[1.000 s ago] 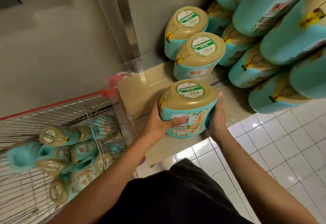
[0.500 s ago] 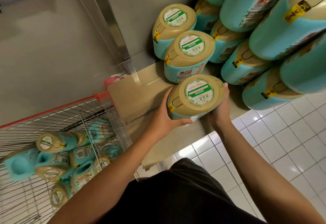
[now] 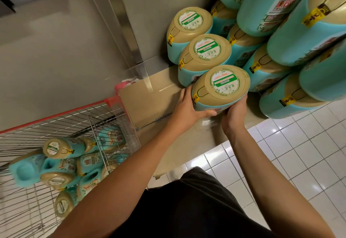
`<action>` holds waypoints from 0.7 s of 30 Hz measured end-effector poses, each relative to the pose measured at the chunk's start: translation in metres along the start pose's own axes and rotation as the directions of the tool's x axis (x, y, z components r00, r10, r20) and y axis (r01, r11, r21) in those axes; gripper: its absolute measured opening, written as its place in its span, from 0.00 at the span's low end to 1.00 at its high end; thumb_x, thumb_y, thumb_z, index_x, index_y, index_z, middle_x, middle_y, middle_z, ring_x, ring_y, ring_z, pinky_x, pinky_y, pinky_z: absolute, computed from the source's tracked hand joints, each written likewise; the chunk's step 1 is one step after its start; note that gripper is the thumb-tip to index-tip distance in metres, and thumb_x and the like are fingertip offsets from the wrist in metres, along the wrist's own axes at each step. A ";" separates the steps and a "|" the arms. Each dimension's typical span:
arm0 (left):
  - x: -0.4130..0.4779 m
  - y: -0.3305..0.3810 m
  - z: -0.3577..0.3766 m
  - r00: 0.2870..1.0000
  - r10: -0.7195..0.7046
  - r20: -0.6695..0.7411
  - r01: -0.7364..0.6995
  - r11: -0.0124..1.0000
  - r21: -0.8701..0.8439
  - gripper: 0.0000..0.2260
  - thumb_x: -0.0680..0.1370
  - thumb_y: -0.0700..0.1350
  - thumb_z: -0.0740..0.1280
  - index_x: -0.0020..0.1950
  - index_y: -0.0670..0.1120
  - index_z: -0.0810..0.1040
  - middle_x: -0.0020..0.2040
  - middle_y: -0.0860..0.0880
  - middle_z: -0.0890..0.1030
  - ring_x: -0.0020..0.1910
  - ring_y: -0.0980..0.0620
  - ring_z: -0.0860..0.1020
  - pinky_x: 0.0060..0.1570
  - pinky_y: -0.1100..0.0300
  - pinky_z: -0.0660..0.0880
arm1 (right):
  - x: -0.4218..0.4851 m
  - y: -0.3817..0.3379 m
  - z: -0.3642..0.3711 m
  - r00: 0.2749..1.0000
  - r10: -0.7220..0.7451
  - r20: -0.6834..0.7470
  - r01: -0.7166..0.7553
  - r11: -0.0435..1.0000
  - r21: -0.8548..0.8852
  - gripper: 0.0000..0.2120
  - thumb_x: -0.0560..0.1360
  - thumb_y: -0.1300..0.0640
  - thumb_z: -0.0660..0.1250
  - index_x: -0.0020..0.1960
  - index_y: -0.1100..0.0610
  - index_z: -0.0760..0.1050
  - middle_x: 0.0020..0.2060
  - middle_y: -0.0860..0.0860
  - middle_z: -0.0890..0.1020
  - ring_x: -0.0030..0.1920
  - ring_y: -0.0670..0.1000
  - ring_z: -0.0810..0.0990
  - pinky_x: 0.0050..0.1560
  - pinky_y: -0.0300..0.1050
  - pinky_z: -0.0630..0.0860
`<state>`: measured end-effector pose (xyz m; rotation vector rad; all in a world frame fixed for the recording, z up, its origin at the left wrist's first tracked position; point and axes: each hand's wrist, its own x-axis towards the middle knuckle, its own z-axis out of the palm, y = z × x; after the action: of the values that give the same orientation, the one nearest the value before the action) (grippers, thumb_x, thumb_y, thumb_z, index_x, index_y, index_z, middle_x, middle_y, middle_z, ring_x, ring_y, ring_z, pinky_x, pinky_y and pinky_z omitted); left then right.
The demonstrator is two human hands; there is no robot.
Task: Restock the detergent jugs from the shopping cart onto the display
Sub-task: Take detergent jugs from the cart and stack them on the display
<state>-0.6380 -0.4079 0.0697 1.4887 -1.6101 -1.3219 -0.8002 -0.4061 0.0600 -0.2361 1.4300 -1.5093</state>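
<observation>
Turquoise plastic detergent jug with a tan domed top and a round green-and-white label point(image 3: 221, 87): upright, over the near part of the beige low display platform point(image 3: 149, 104). Base hidden; cannot tell whether it rests on the platform.

Left hand point(image 3: 189, 106) grasps the jug's left side, thumb curled across the near face. Right hand point(image 3: 234, 114) clasps the right side, fingers wrapped around and partly hidden.

Just beyond, touching or nearly so, two matching jugs point(image 3: 205, 54) continue the row toward the far wall. Right: stacked rows of the same jugs point(image 3: 280, 12).

Left, near: wire shopping cart with a red rim point(image 3: 56, 119), holding more jugs lying on their sides point(image 3: 63, 162). White tiled floor point(image 3: 299, 153) on the near right.
</observation>
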 end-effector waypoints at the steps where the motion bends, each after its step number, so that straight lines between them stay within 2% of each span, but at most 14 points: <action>1: 0.001 0.000 0.000 1.000 -0.012 0.011 0.012 1.000 -0.002 0.56 0.64 0.55 0.86 0.85 0.54 0.57 0.82 0.51 0.61 0.79 0.53 0.64 0.78 0.50 0.67 | 0.000 0.000 0.001 1.000 -0.008 -0.014 0.008 1.000 0.003 0.21 0.88 0.42 0.53 0.67 0.52 0.79 0.61 0.50 0.87 0.63 0.48 0.84 0.63 0.46 0.80; 4: 0.004 0.003 0.004 0.999 -0.030 0.018 0.030 0.999 -0.012 0.57 0.64 0.56 0.86 0.84 0.53 0.57 0.83 0.50 0.61 0.80 0.51 0.64 0.79 0.45 0.66 | -0.002 -0.001 0.005 0.995 -0.019 -0.095 0.018 1.000 -0.008 0.21 0.89 0.42 0.51 0.60 0.48 0.80 0.51 0.42 0.89 0.55 0.43 0.86 0.56 0.41 0.81; 7: 0.006 0.009 0.011 0.999 -0.047 0.012 0.047 0.999 -0.024 0.57 0.64 0.55 0.86 0.85 0.52 0.57 0.84 0.49 0.59 0.82 0.50 0.61 0.81 0.45 0.63 | -0.003 -0.002 0.005 0.980 -0.036 -0.194 0.025 0.998 -0.058 0.23 0.89 0.42 0.49 0.58 0.49 0.81 0.47 0.42 0.89 0.51 0.41 0.86 0.51 0.39 0.79; 9: 0.006 0.012 0.016 0.999 -0.050 0.005 0.050 0.998 -0.035 0.57 0.64 0.54 0.87 0.85 0.51 0.56 0.84 0.48 0.58 0.82 0.50 0.61 0.81 0.47 0.63 | -0.004 -0.003 0.004 0.976 -0.049 -0.211 0.032 0.996 -0.088 0.23 0.89 0.43 0.48 0.56 0.49 0.81 0.45 0.41 0.89 0.48 0.40 0.86 0.47 0.36 0.80; 11: 0.006 0.013 0.018 0.999 -0.054 0.004 0.054 0.997 -0.046 0.57 0.65 0.53 0.86 0.85 0.51 0.56 0.84 0.47 0.59 0.82 0.49 0.61 0.80 0.46 0.64 | -0.007 -0.004 0.003 0.975 -0.065 -0.213 0.037 0.990 -0.133 0.22 0.89 0.43 0.49 0.55 0.48 0.81 0.46 0.43 0.89 0.51 0.41 0.86 0.51 0.39 0.80; 13: 0.004 0.015 0.017 0.998 -0.065 0.018 0.066 0.996 -0.054 0.56 0.66 0.53 0.86 0.85 0.50 0.55 0.84 0.46 0.59 0.82 0.48 0.61 0.80 0.45 0.64 | -0.011 -0.003 0.002 0.975 -0.090 -0.203 0.054 0.983 -0.176 0.21 0.89 0.44 0.49 0.56 0.49 0.80 0.54 0.48 0.87 0.59 0.49 0.84 0.62 0.48 0.80; 15: 0.002 0.016 0.016 0.998 -0.068 0.014 0.068 0.997 -0.038 0.56 0.66 0.54 0.86 0.85 0.50 0.55 0.84 0.46 0.59 0.82 0.47 0.62 0.80 0.46 0.64 | -0.016 0.001 0.000 0.979 -0.101 -0.180 0.068 0.981 -0.182 0.21 0.89 0.45 0.50 0.57 0.51 0.80 0.57 0.52 0.86 0.63 0.53 0.83 0.68 0.52 0.78; 18: -0.004 0.010 0.011 0.995 -0.095 0.001 0.095 0.995 -0.041 0.53 0.68 0.57 0.84 0.85 0.52 0.56 0.84 0.47 0.60 0.81 0.48 0.63 0.78 0.49 0.65 | -0.031 0.012 -0.003 0.986 -0.113 -0.121 0.091 0.981 -0.174 0.19 0.87 0.46 0.51 0.60 0.52 0.79 0.56 0.53 0.85 0.60 0.51 0.82 0.66 0.51 0.77; 21: -0.016 -0.007 0.004 0.994 -0.100 -0.038 0.094 0.984 -0.151 0.41 0.75 0.56 0.79 0.83 0.53 0.63 0.80 0.47 0.68 0.74 0.51 0.71 0.68 0.56 0.72 | -0.051 0.031 -0.007 0.991 -0.119 -0.064 0.106 0.978 -0.180 0.17 0.86 0.48 0.53 0.64 0.54 0.76 0.59 0.55 0.83 0.62 0.54 0.80 0.66 0.53 0.76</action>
<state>-0.6357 -0.3905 0.0655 1.5110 -1.3940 -1.4189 -0.7647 -0.3572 0.0559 -0.3781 1.6356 -1.4967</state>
